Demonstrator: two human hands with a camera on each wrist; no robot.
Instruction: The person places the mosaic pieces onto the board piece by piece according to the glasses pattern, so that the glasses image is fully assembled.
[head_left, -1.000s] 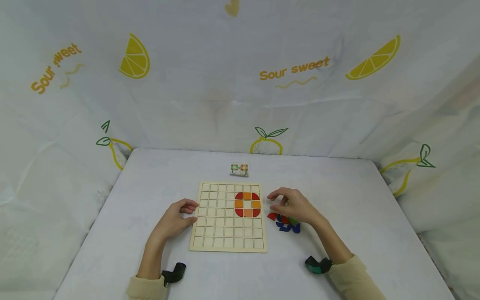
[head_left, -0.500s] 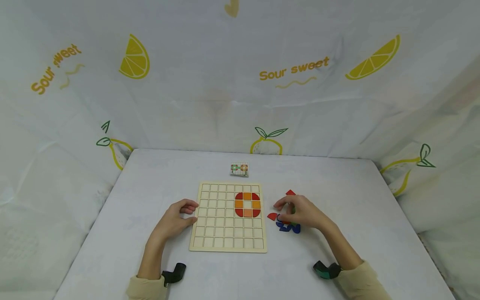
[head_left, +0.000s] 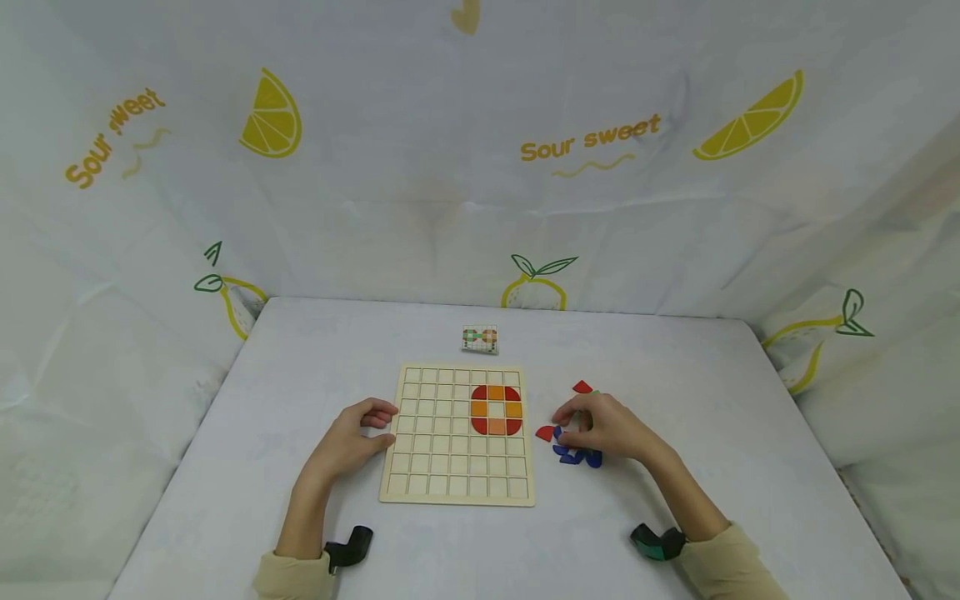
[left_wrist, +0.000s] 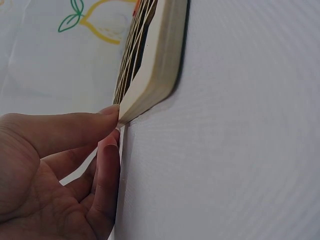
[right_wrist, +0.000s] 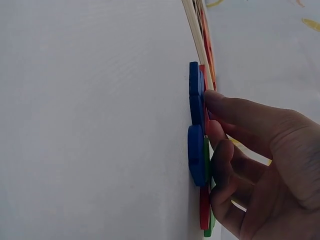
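Blue pieces (head_left: pixel 572 457), right of the wooden grid board (head_left: pixel 459 458), partly hidden by the right hand (head_left: pixel 606 427); can't tell if it's pinching one. It's shifted right versus a second ago, exposing a red piece (head_left: pixel 582 387) beyond. Left hand (head_left: pixel 347 437) relaxed, thumb and fingers apart, touching board's left edge. Left wrist view crops board to one rounded, smooth corner.
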